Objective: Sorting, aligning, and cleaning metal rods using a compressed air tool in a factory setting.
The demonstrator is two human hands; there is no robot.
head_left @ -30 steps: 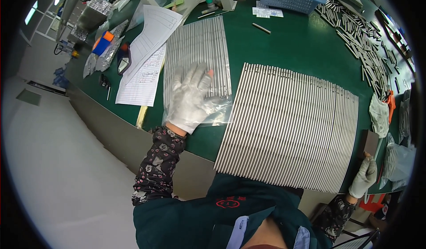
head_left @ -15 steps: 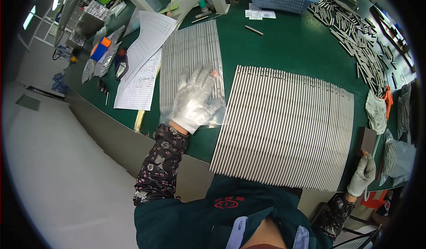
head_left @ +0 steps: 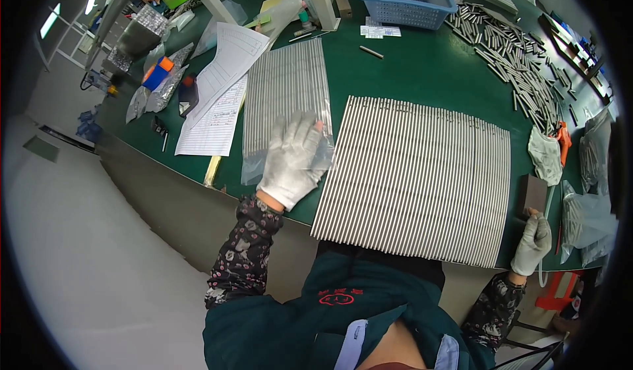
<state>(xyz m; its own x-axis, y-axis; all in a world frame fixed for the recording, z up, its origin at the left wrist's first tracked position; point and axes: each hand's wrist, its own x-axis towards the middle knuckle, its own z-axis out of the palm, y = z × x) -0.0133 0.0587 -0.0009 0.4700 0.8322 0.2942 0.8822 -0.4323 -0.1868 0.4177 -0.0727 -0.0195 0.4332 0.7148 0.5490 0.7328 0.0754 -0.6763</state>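
Note:
My left hand (head_left: 292,160), in a white glove, lies with stretched fingers on the near part of a clear plastic bag (head_left: 283,73) that holds a row of thin metal rods. To its right a wide sheet of metal rods (head_left: 415,179), laid side by side, reaches the table's near edge. My right hand (head_left: 532,245), also gloved, is at the right by that edge, fingers bent together. Its fingertips are beside a brown block (head_left: 531,195). A thin white strip (head_left: 550,202) runs past the fingers and shows again below the hand; whether they grip it is hidden.
A single rod (head_left: 371,52) lies on the green table below a blue basket (head_left: 405,7). Many loose rods (head_left: 521,60) are heaped at the right, above a white cloth (head_left: 544,156) and orange-handled tool (head_left: 564,139). Bagged rods (head_left: 583,218) lie far right; papers (head_left: 217,106) at left.
The whole view has shifted slightly. My left hand has slid a little toward me on the bag, fingers still stretched. My right hand stays beside the brown block, fingers still bent.

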